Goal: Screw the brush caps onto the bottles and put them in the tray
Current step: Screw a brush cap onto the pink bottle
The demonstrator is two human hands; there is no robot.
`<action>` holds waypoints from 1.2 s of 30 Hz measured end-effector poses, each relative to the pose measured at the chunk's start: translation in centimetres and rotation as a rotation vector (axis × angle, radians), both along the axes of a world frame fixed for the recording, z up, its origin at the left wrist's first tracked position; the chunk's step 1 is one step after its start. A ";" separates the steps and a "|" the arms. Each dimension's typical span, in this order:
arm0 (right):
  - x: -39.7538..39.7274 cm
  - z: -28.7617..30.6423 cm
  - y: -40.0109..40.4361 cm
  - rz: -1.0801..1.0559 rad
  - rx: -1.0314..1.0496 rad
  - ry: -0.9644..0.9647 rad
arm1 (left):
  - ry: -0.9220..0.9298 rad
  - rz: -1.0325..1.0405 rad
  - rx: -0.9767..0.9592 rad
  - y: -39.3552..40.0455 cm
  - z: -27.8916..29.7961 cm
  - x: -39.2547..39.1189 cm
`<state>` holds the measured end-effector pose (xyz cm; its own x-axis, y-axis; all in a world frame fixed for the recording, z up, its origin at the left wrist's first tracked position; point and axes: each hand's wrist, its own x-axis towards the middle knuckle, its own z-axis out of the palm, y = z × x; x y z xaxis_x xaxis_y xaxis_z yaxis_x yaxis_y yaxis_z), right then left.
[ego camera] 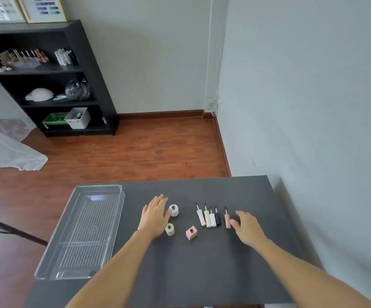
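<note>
While both forearms reach out over the dark table (202,263), neither hand holds anything. Landmark: pink square bottle (191,233), uncapped, mid-table. Left hand (155,215), up-left of it, lies flat with fingers straight, beside two uncapped round bottles: white bottle (174,210) at its fingertips, cream bottle (170,229) by its wrist. Up-right of the pink bottle, five brush caps lie in a row, bristles pointing away: white cap (201,217), cream cap (207,218), short white cap (212,219), black cap (217,218), pink cap (227,220). Right hand (248,227), fingers loosely spread, thumb just beside the pink cap; contact unclear. Clear tray (68,221) sits far left, at the table edge.
</note>
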<state>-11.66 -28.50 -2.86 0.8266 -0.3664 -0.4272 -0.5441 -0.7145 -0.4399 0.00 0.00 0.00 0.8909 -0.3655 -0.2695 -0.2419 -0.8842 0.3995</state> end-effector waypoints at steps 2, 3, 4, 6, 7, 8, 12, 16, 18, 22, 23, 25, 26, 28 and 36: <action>-0.1 -0.3 0.5 -0.030 -0.046 -0.032 | -0.011 0.090 0.002 0.2 -0.3 -0.5; -0.2 -0.6 0.8 -0.036 -0.078 -0.053 | -0.007 0.123 0.014 0.5 -0.6 -0.8; -0.2 -0.5 1.2 -0.043 -0.099 -0.065 | 0.006 0.150 0.025 0.8 -0.8 -1.1; 0.0 -0.6 1.9 -0.037 -0.159 -0.081 | 0.026 0.173 0.039 1.3 -1.2 -1.2; 0.2 -0.6 2.2 -0.029 -0.180 -0.079 | 0.028 0.174 0.045 1.5 -1.3 -1.1; 0.4 -0.5 2.3 -0.034 -0.180 -0.073 | 0.024 0.173 0.048 1.5 -1.4 -1.0; 1.0 -0.6 3.1 -0.058 -0.209 -0.031 | 0.019 0.151 0.075 1.6 -1.8 -0.5; 1.4 -0.5 3.6 -0.112 -0.207 0.003 | -0.003 0.147 0.102 1.7 -2.3 0.3; 1.7 -0.4 3.7 -0.141 -0.202 0.005 | 0.001 0.144 0.107 1.6 -2.4 0.6; 2.1 -0.7 3.6 -0.197 -0.177 -0.033 | 0.015 0.149 0.032 1.9 -2.6 1.1; 2.1 -0.8 3.4 -0.214 -0.164 -0.040 | 0.023 0.157 0.000 2.1 -2.7 1.2; 2.2 -1.0 3.0 -0.258 -0.126 -0.043 | 0.053 0.198 -0.087 2.4 -2.8 1.2; 2.2 -1.1 2.7 -0.281 -0.099 -0.045 | 0.067 0.222 -0.139 2.7 -2.8 1.2; 2.3 -1.0 2.2 -0.338 -0.027 -0.080 | 0.083 0.266 -0.240 3.0 -2.5 1.1; 3.4 4.7 1.0 -0.403 0.183 -0.408 | 0.018 0.374 -0.562 4.0 2.2 1.9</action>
